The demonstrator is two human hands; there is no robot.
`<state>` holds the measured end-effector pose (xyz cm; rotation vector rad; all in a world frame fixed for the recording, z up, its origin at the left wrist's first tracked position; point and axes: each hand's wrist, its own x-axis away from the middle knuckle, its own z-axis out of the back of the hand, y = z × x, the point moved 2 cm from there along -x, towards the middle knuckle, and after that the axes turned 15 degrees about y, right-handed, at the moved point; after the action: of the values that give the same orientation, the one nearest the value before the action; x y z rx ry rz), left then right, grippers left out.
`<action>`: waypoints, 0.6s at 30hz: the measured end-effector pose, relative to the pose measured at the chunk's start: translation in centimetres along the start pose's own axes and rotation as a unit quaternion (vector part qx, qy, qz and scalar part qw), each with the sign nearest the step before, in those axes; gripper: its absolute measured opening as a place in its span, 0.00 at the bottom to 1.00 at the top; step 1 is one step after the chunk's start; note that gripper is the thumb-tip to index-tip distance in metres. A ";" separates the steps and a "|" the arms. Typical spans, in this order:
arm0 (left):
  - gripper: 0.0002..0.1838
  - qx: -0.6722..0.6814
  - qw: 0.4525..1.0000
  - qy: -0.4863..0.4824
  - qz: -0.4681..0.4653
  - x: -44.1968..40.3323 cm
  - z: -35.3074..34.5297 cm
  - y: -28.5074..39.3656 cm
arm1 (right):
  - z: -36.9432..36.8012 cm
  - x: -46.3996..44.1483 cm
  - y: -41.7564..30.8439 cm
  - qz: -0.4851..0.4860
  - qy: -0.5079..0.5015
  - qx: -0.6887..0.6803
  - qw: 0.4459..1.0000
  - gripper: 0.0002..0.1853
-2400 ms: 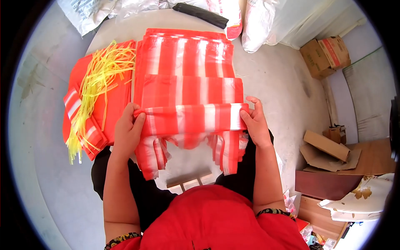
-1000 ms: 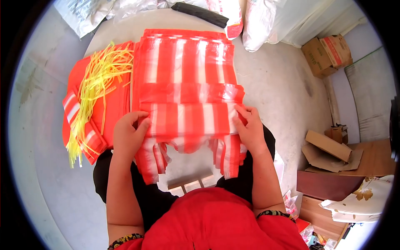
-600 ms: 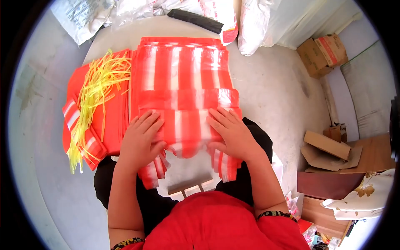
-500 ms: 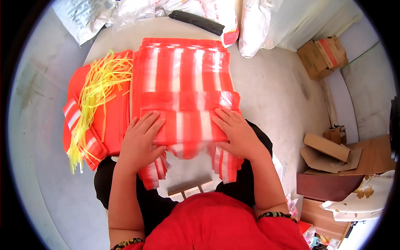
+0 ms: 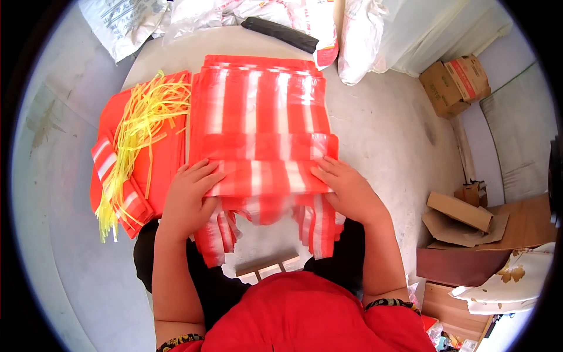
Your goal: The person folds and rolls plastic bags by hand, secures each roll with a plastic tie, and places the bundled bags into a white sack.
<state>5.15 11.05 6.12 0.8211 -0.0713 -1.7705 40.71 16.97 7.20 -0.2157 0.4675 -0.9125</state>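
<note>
Red-and-white striped plastic bags (image 5: 267, 108) lie in a flat stack, with a folded band across the near part and cut handle strips hanging over the near edge. On the left end of the fold rests my left hand (image 5: 190, 196), its fingers apart and lying over the plastic. My right hand (image 5: 347, 188) lies on the right end of the fold, fingers spread, with the thumb near its lower edge. The thumbs' undersides are hidden. Left of the stack are red sheets (image 5: 167, 146) with a bundle of yellow strips (image 5: 138, 123) on top.
A rolled striped bundle (image 5: 120, 182) lies under the yellow strips. Behind the stack are a black roll (image 5: 280, 34) and white sacks (image 5: 360, 38). Cardboard boxes (image 5: 454, 85) stand at the back right; an opened carton (image 5: 463, 220) is at the right. A wooden frame (image 5: 267, 265) shows below.
Both hands were pinching a raised folded edge earlier; they then came down flat on the fold. Since the last frames they have moved slightly outward, and the fold's lower edge has lifted a little.
</note>
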 end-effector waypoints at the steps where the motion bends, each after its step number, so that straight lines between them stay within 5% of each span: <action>1: 0.26 0.042 0.998 -0.005 0.043 0.1 0.2 -0.5 | 0.9 0.1 0.3 -0.025 -0.005 -0.045 0.999 0.32; 3: 0.24 0.125 0.983 -0.016 0.132 0.5 0.5 -1.3 | 2.3 -0.4 0.0 -0.120 -0.031 -0.102 0.987 0.28; 5: 0.23 0.139 0.970 0.074 0.184 0.2 -0.1 -1.5 | 3.7 -1.6 -0.6 -0.259 -0.072 -0.126 0.955 0.25; 7: 0.26 0.115 0.944 0.191 0.244 -0.6 -1.7 -1.9 | 2.7 -2.9 0.7 -0.225 0.030 -0.042 0.973 0.25; 10: 0.30 -0.055 0.960 0.265 0.071 -3.3 -1.8 0.8 | 0.8 -4.9 0.7 -0.054 0.137 0.051 0.988 0.31; 13: 0.38 -0.093 0.991 0.086 -0.033 -4.1 -3.3 1.9 | -2.6 -6.2 -1.5 0.015 0.082 -0.026 0.996 0.38; 18: 0.43 -0.088 0.994 -0.009 -0.059 -3.5 -8.0 1.1 | -7.9 -7.2 -3.6 0.098 0.050 0.044 0.993 0.45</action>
<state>10.96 16.41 2.23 0.6946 0.1225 -1.8648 30.63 20.67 3.68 -0.0420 0.5300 -0.7513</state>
